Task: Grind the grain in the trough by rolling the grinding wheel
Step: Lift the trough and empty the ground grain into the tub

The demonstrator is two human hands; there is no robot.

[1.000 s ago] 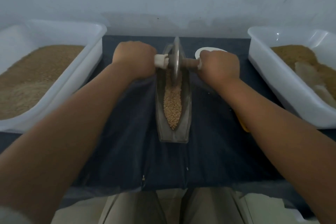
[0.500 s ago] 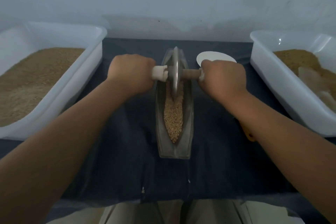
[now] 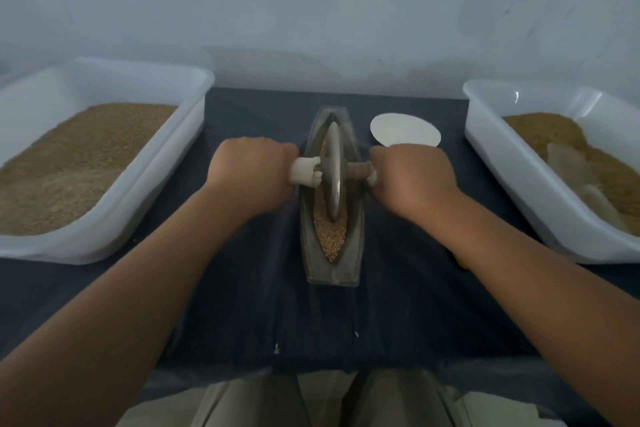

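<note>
A narrow boat-shaped metal trough [image 3: 331,272] lies lengthwise on the dark cloth, with tan grain [image 3: 331,239] heaped in its near half. A thin metal grinding wheel [image 3: 334,170] stands upright in the trough near its middle, on a wooden axle that crosses it. My left hand [image 3: 254,177] grips the axle's left end, which is wrapped in white. My right hand [image 3: 412,177] grips the right end. Both fists sit just outside the trough walls.
A white tub [image 3: 173,163] of grain stands at the left, another white tub [image 3: 512,163] with grain and a pale scoop at the right. A white round lid [image 3: 405,130] lies behind my right hand. A wall rises close behind. The table's near edge meets my lap.
Both hands have pulled the wheel toward me along the trough, from its far end to about the middle. Less grain shows in front of the wheel.
</note>
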